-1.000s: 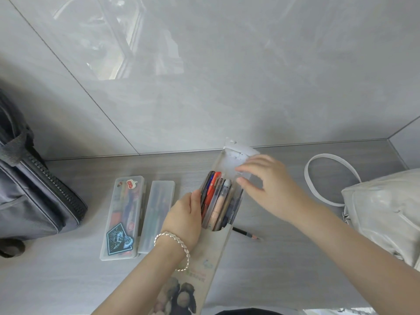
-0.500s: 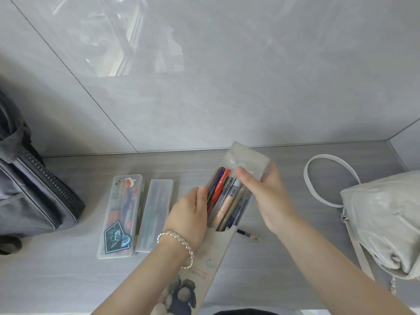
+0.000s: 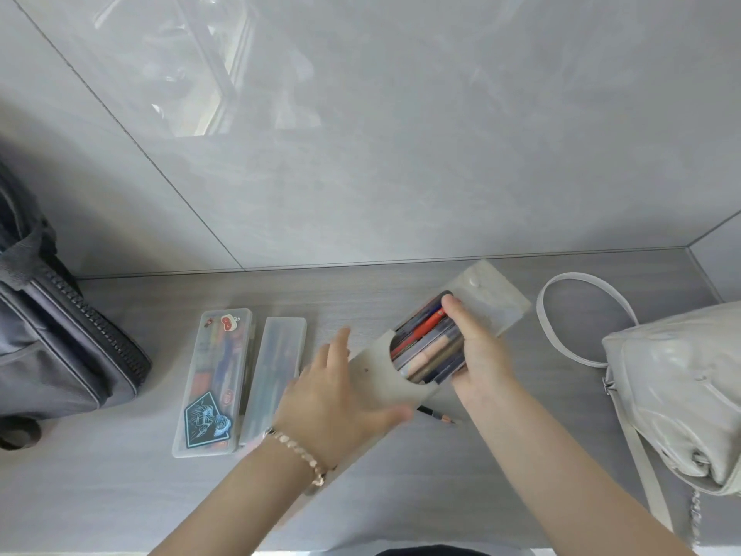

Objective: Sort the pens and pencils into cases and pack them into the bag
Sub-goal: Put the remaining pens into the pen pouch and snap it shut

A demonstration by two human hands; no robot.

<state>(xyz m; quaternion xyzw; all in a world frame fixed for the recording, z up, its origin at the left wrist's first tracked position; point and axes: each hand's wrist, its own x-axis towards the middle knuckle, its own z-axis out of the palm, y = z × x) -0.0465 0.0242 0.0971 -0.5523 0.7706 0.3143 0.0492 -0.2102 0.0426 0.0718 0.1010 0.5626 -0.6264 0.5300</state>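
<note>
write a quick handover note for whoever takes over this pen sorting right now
Left hand: open, lying flat on the lower end of the soft pouch.
Right hand: grips the soft pouch near its mouth, thumb on the pens inside; flap unsnapped.
Done: stickered case and plain case lie side by side left of it, pens inside, lids look shut.
Left: loose pencil on the table beside the soft pouch; snap the flap; pack all three cases. Dark backpack far left, pale handbag right; which is meant is unclear.
</note>
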